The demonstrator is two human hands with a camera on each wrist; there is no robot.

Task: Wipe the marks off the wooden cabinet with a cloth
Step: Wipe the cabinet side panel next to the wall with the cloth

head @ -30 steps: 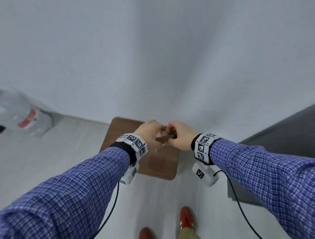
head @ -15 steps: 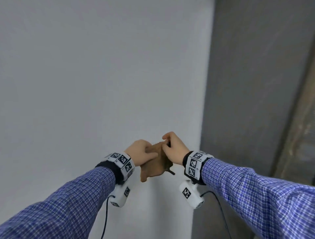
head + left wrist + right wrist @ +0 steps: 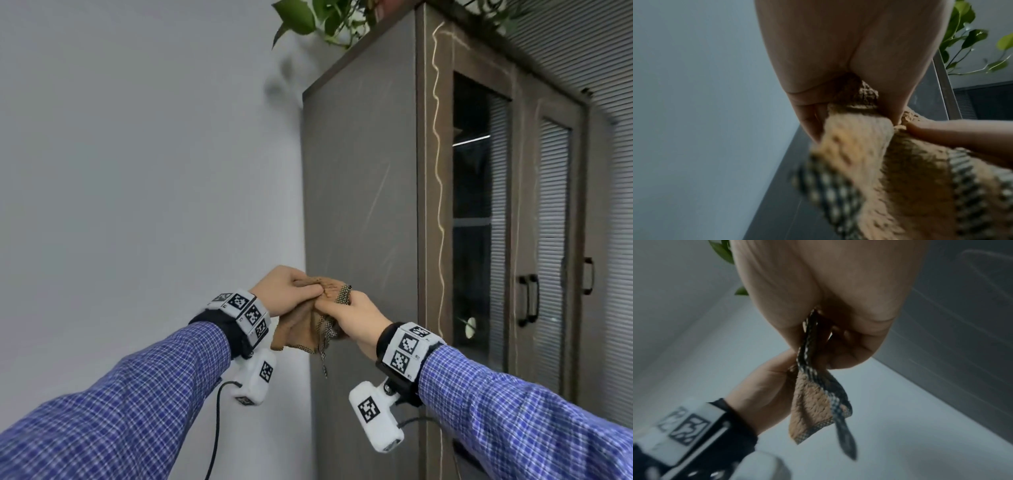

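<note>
Head view only: cabinet, pale squiggle mark at 1 o'clock of hands. Cloth: pinched between left hand and right hand, hanging toward 6 o'clock.

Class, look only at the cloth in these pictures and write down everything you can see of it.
The cloth is small, tan-brown and fuzzy like terry, edged with a black-and-white checked band; a dark loop or tag dangles from a lower corner. It is crumpled and partly folded, hanging in the air beside the cabinet's grey side panel; whether it touches the panel cannot be told. The left hand and right hand both pinch its top edge, close together.
</note>
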